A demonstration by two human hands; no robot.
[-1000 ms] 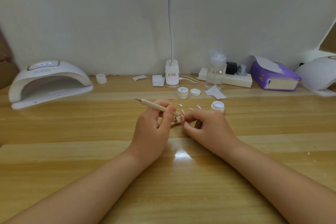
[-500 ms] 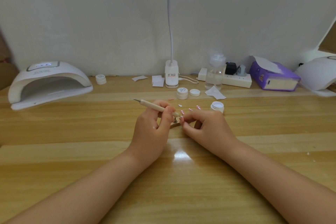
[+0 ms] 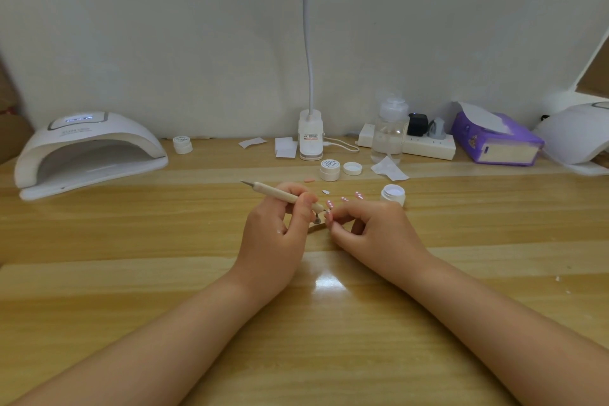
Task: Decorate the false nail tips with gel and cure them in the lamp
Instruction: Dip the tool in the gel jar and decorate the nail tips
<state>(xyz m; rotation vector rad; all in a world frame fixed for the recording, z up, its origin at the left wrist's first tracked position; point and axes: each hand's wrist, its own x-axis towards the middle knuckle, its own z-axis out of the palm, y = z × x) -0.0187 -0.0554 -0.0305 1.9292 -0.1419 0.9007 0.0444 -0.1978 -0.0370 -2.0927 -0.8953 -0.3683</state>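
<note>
Nearest the viewer, two bare forearms reach in over the wooden table (image 3: 131, 241) and meet at its middle. The left hand (image 3: 276, 227) is curled round a dotting pen (image 3: 280, 193), its tail pointing towards ten o'clock and its working end down at a pink nail tip (image 3: 328, 215), which the right hand (image 3: 375, 227) pinches between thumb and fingertip. It looks like the decorating step, gel going on dot by dot. Just beyond the hands, towards one o'clock, more pink tips (image 3: 344, 199) lie on the table, seemingly already dotted, with an open gel jar (image 3: 392, 194) beside them. Farther back at twelve stand a closed gel pot (image 3: 330, 169), a loose lid (image 3: 352, 168) and the desk lamp base (image 3: 310, 135). The curing lamp (image 3: 89, 152) waits well apart at ten o'clock. Next, I'd guess, calls for a steady touch with the pen, then carrying the tips over to that lamp.
</note>
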